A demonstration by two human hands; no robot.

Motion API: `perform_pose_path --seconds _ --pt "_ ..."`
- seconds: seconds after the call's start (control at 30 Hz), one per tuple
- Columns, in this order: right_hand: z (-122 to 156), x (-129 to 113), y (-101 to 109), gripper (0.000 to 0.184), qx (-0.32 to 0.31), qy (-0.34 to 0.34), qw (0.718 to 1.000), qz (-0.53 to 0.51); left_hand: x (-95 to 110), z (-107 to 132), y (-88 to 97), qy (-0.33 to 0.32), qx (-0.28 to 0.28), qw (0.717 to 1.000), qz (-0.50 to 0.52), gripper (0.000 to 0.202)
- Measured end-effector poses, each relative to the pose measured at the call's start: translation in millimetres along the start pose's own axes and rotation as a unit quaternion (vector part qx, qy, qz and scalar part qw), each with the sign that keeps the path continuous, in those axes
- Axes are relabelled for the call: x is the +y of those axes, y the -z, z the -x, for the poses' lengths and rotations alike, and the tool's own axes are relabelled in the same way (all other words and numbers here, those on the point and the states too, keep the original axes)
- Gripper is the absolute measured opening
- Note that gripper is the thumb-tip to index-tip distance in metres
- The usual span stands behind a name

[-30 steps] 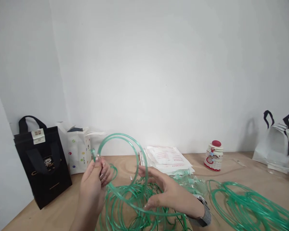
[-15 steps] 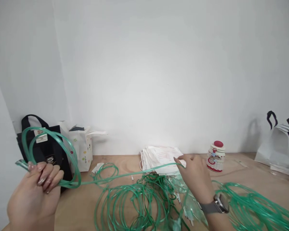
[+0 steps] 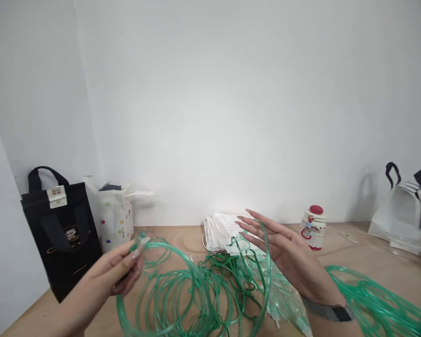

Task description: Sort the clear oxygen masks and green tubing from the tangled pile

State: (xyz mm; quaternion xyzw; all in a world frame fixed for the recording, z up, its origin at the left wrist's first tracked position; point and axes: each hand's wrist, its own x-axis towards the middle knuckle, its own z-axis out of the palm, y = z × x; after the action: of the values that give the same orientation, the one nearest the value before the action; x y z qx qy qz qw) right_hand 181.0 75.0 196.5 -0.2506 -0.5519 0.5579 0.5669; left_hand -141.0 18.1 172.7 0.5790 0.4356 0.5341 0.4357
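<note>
Loops of green plastic tubing [image 3: 195,281] hang from my left hand [image 3: 124,269], which is closed around them. A clear connector end pokes out above its thumb. My right hand [image 3: 277,243] is raised with fingers stretched out and apart, palm turned toward the left. One strand of the tubing runs up across its fingers without being gripped. Below both hands, more coiled green tubing [image 3: 163,299] lies on the table with tangled dark green straps [image 3: 228,267]. Clear greenish plastic pieces [image 3: 284,292] lie under my right hand.
White papery packets [image 3: 217,231] lie against the wall, with a red-topped jar [image 3: 314,229] to their right. Another tubing pile [image 3: 375,299] is at the right. A black bag [image 3: 65,248] and a patterned white bag [image 3: 114,220] stand left; a white bag [image 3: 384,220] stands far right.
My left hand has moved right and inward with the looped tubing, uncovering the black bag. My right hand has let go of the strand it pinched and spread its fingers.
</note>
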Motion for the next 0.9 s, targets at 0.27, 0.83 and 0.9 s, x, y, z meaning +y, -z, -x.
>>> perform_pose_path --seconds 0.27,0.83,0.9 --pt "-0.4 5.2 -11.2 0.024 0.021 -0.054 0.992 -0.115 15.2 -3.7 -62.8 0.015 -0.166 0.971 -0.173 0.032" --pt "7.7 -3.0 -8.0 0.038 -0.005 -0.045 0.984 0.172 14.3 -2.4 -59.1 -0.008 -0.176 0.951 -0.256 0.032" --pt "9.8 -4.0 -9.5 0.037 -0.009 -0.034 0.984 0.177 16.2 -2.0 -58.8 -0.01 -0.167 0.95 -0.263 0.031"
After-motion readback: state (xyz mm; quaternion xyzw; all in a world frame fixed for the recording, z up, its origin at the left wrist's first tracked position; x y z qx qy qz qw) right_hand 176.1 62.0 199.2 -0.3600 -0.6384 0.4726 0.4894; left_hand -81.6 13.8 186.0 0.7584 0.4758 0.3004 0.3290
